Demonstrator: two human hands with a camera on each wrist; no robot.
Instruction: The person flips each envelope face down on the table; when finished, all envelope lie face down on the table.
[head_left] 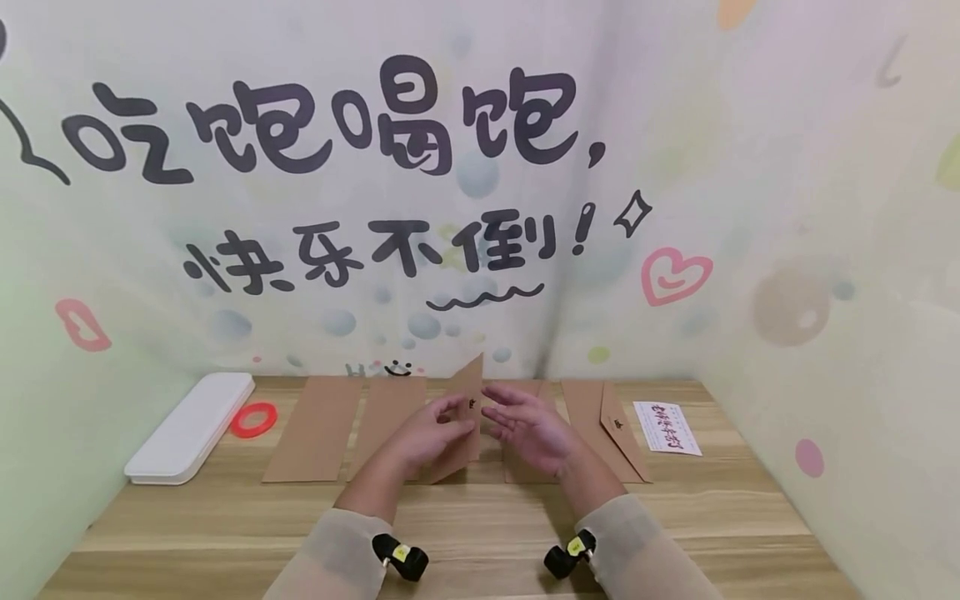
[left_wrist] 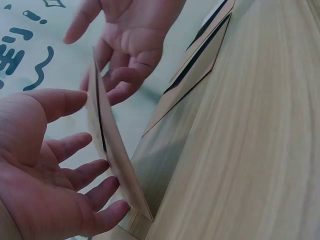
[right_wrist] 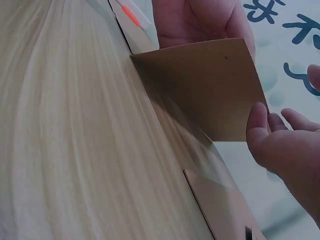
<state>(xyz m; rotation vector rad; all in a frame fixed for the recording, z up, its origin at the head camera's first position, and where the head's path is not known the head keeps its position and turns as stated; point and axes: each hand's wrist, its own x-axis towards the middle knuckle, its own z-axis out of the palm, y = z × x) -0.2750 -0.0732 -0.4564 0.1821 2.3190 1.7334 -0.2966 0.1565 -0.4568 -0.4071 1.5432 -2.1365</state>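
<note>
A brown paper envelope [head_left: 461, 433] stands on edge, tilted, above the table between my two hands. In the left wrist view a dark slit runs along the envelope [left_wrist: 117, 155]. On its left side my left hand [head_left: 431, 433] touches it with spread, gently bent fingers. At its other side is my right hand [head_left: 536, 429], its fingers loosely extended at the edge. The right wrist view shows the envelope's plain face [right_wrist: 200, 85], with the little finger [right_wrist: 257, 117] of my right hand overlapping its edge. Part of the left hand is hidden behind the envelope there.
Two brown envelopes lie at left, one nearer [head_left: 311, 429] and one beside the hands [head_left: 382, 417]. More lie at right, one with a flap [head_left: 585, 417]. A white case [head_left: 191, 429], a red ring [head_left: 253, 420] and a card with red writing [head_left: 667, 428] flank the row.
</note>
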